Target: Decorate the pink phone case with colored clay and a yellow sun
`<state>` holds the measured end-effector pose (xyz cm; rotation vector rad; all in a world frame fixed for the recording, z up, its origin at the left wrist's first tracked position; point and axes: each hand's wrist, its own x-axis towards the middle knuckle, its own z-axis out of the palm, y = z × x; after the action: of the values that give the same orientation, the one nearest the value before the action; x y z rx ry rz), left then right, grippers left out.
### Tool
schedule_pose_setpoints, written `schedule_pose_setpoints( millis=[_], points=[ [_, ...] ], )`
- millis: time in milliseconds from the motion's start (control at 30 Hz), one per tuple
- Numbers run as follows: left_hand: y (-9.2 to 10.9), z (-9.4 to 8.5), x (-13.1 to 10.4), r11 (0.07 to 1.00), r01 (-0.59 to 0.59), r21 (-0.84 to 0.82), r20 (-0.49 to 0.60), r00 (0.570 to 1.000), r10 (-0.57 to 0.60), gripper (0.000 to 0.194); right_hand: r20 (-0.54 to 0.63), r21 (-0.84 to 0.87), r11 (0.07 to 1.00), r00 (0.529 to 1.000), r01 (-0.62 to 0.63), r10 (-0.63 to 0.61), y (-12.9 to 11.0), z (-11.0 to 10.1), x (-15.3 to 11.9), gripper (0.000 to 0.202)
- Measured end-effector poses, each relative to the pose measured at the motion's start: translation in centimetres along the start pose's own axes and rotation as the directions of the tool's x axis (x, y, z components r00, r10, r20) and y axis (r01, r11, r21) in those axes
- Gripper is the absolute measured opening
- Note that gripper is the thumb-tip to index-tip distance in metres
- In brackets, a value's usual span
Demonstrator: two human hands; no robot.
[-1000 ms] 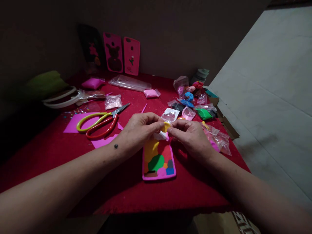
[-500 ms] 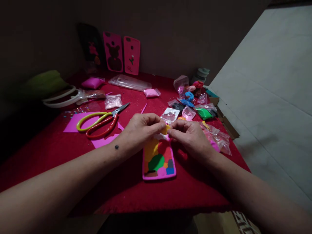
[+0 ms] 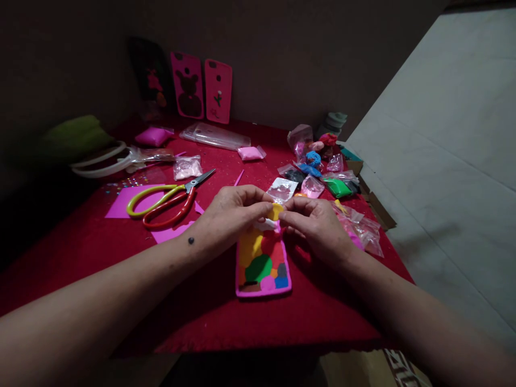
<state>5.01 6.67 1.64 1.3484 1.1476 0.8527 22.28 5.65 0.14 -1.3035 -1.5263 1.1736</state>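
A flattened yellow clay piece (image 3: 275, 212) is pinched between the fingertips of both hands. My left hand (image 3: 237, 210) grips its left edge, and my right hand (image 3: 312, 223) grips its right edge. Just below them a phone case (image 3: 258, 267) lies flat on the red cloth, with a pink rim and patches of yellow, red, green, pink, blue, grey and brown clay. Its upper end is partly hidden by my hands, with a white patch showing there.
Scissors (image 3: 168, 206) with yellow and red handles lie on pink sheets (image 3: 129, 201) at the left. Bags of clay, one green (image 3: 337, 187), crowd the right side. Decorated cases (image 3: 218, 91) lean on the back wall near clear cases (image 3: 215, 136).
The yellow piece now shows more of its flat face between my fingertips, looking wider and rounder. Both hands have barely shifted.
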Motion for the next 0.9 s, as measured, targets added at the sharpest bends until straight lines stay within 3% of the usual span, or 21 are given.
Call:
schedule_pose_setpoints(
  millis=[167,333,467,567,767,900],
  points=[
    [-0.2,0.3,0.2,0.994,0.027,-0.101,0.004,1.0,-0.027,0.008,0.002,0.043,0.999,1.0,0.016,-0.016,0.0,0.0,0.0,0.014],
    [-0.4,0.6,0.3,0.981,0.014,-0.193,0.096,0.995,0.005,0.008,0.01,0.226,0.974,1.0,0.014,-0.017,0.4,0.2,0.1,0.009],
    [-0.5,-0.2,0.9,0.995,-0.097,0.032,-0.031,0.995,0.098,0.01,-0.039,0.284,0.959,0.999,-0.001,0.013,0.5,0.3,0.7,0.017],
    [-0.9,-1.3,1.8,0.975,-0.168,0.146,-0.15,0.97,0.189,0.009,-0.051,0.238,0.97,0.997,-0.043,0.056,0.3,0.2,1.6,0.014],
    [-2.0,-2.7,3.5,0.946,-0.17,0.275,-0.217,0.948,0.234,0.013,0.033,0.044,0.999,0.999,-0.017,0.016,-0.3,0.5,3.2,0.009],
    [-2.8,-3.1,4.2,0.902,-0.18,0.393,-0.219,0.934,0.282,0.016,0.076,-0.012,0.999,0.996,-0.053,0.054,-0.2,0.8,3.3,0.008]
  ],
)
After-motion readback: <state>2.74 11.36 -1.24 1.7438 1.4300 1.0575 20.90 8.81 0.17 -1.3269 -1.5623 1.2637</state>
